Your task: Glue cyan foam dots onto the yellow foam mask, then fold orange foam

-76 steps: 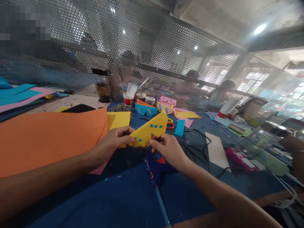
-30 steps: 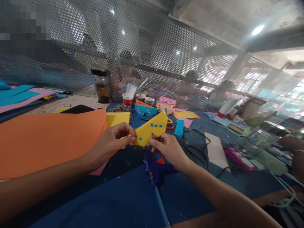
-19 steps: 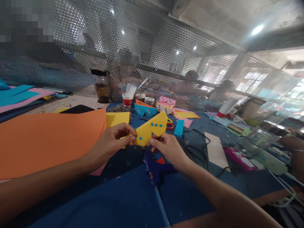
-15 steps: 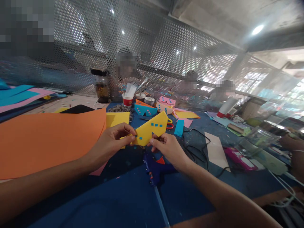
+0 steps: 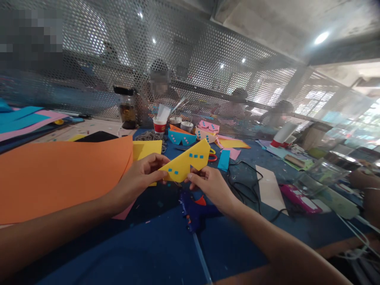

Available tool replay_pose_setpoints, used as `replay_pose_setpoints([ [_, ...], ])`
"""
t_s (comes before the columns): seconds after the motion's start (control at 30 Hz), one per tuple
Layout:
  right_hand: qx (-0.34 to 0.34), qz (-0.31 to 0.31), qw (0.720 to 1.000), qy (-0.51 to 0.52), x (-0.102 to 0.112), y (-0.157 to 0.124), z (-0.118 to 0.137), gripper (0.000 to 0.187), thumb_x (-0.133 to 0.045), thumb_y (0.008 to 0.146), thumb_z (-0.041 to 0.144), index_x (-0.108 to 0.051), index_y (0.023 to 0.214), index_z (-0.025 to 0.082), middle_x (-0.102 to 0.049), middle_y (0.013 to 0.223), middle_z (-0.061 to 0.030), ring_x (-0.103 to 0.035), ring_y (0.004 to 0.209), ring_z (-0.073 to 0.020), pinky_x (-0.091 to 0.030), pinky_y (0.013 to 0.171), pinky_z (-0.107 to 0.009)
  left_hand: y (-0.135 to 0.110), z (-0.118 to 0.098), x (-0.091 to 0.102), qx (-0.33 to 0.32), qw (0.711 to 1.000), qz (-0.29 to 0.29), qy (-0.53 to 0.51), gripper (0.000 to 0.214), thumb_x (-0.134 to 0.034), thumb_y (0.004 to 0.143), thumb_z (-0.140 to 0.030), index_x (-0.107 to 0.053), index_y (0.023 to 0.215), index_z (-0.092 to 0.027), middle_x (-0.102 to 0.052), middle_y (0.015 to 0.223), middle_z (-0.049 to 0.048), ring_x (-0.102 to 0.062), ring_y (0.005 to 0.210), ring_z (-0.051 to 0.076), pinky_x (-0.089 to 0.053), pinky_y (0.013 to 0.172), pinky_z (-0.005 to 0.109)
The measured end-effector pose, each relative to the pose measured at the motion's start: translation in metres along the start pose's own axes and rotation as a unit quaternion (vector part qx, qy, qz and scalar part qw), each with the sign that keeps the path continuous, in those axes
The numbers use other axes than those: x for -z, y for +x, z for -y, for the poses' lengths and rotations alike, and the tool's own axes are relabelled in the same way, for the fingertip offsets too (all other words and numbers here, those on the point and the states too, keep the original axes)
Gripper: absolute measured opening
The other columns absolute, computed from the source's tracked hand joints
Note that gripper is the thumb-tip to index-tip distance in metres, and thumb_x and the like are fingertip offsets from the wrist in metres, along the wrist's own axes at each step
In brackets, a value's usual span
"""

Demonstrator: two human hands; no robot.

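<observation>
A yellow paper cut-out (image 5: pixel 187 163) dotted with small blue squares is held up above the blue table (image 5: pixel 148 253). My left hand (image 5: pixel 141 177) pinches its left end between thumb and fingers. My right hand (image 5: pixel 209 187) grips its lower edge from the right, fingers closed on the paper. A dark blue glue gun (image 5: pixel 194 210) lies on the table just below my hands.
A large orange sheet (image 5: pixel 59 170) and a yellow sheet (image 5: pixel 147 149) lie to the left. Behind are a red cup (image 5: pixel 160 126), a dark jar (image 5: pixel 127 107), finished paper shapes (image 5: pixel 182 137), scissors (image 5: pixel 211 155), cables (image 5: pixel 249 186) and a perforated metal screen (image 5: pixel 178 59). Another person's arm (image 5: pixel 365 186) shows at right.
My left fingers have shifted a little along the cut-out's left end, uncovering more of the blue squares there. The right hand has stayed in place.
</observation>
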State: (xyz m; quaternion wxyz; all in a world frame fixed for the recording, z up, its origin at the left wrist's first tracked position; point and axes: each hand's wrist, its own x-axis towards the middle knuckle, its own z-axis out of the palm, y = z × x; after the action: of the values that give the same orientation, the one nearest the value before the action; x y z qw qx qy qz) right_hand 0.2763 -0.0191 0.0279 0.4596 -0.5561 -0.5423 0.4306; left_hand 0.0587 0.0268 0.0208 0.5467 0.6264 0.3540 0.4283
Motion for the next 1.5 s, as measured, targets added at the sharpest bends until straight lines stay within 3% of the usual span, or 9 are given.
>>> replay_pose_setpoints([
  [0.13, 0.016, 0.004, 1.000, -0.014, 0.001, -0.001, -0.001, 0.005, -0.073, 0.091, 0.017, -0.072, 0.094, 0.013, -0.080, 0.083, -0.0050, -0.072, 0.064, -0.0134, -0.057, 0.063, -0.023, -0.001, -0.001, -0.002, 0.021, 0.999, 0.029, 0.021, 0.034, -0.083, 0.079, -0.042, -0.073, 0.103, -0.020, -0.074, 0.098, 0.0022, -0.066, 0.086, 0.020, -0.052, 0.070, 0.029],
  [0.33, 0.042, 0.022, 0.999, -0.020, 0.001, -0.001, -0.005, 0.012, -0.071, 0.091, 0.023, -0.072, 0.097, 0.013, -0.081, 0.088, -0.0066, -0.073, 0.067, -0.0148, -0.057, 0.065, -0.025, -0.001, -0.002, -0.004, 0.042, 0.998, 0.026, 0.049, 0.033, -0.087, 0.073, -0.045, -0.075, 0.091, -0.020, -0.072, 0.085, -0.0015, -0.058, 0.072, 0.015, -0.041, 0.061, 0.024],
  [0.6, 0.065, 0.030, 0.997, -0.039, 0.000, -0.002, -0.008, 0.015, -0.071, 0.091, 0.028, -0.071, 0.097, 0.014, -0.080, 0.089, -0.0069, -0.073, 0.068, -0.0157, -0.056, 0.065, -0.027, -0.003, -0.007, -0.008, 0.064, 0.997, 0.015, 0.030, 0.038, -0.092, 0.066, -0.049, -0.075, 0.084, -0.020, -0.073, 0.079, -0.0009, -0.059, 0.069, 0.015, -0.042, 0.060, 0.024],
  [0.77, 0.062, 0.029, 0.996, -0.049, -0.001, -0.004, -0.004, 0.012, -0.070, 0.092, 0.025, -0.071, 0.096, 0.014, -0.080, 0.087, -0.0068, -0.073, 0.068, -0.0158, -0.056, 0.067, -0.027, -0.003, -0.008, -0.008, 0.065, 0.998, 0.016, 0.023, 0.039, -0.092, 0.066, -0.049, -0.076, 0.086, -0.020, -0.076, 0.086, 0.0012, -0.064, 0.077, 0.018, -0.047, 0.065, 0.026],
  [1.3, 0.061, 0.033, 0.996, -0.058, -0.002, -0.005, -0.005, 0.013, -0.070, 0.092, 0.026, -0.071, 0.097, 0.014, -0.080, 0.087, -0.0068, -0.074, 0.071, -0.0170, -0.055, 0.069, -0.027, -0.005, -0.007, -0.012, 0.077, 0.996, 0.001, 0.052, 0.045, -0.087, 0.065, -0.056, -0.069, 0.083, -0.019, -0.073, 0.083, 0.0022, -0.061, 0.073, 0.019, -0.044, 0.063, 0.027],
  [1.5, 0.055, 0.036, 0.997, -0.045, -0.002, -0.004, -0.005, 0.013, -0.070, 0.092, 0.026, -0.071, 0.097, 0.014, -0.079, 0.086, -0.0070, -0.072, 0.069, -0.0159, -0.055, 0.066, -0.026, -0.005, -0.007, -0.012, 0.078, 0.997, 0.005, 0.025, 0.045, -0.089, 0.064, -0.054, -0.069, 0.085, -0.020, -0.072, 0.085, 0.0021, -0.066, 0.081, 0.022, -0.051, 0.067, 0.029],
])
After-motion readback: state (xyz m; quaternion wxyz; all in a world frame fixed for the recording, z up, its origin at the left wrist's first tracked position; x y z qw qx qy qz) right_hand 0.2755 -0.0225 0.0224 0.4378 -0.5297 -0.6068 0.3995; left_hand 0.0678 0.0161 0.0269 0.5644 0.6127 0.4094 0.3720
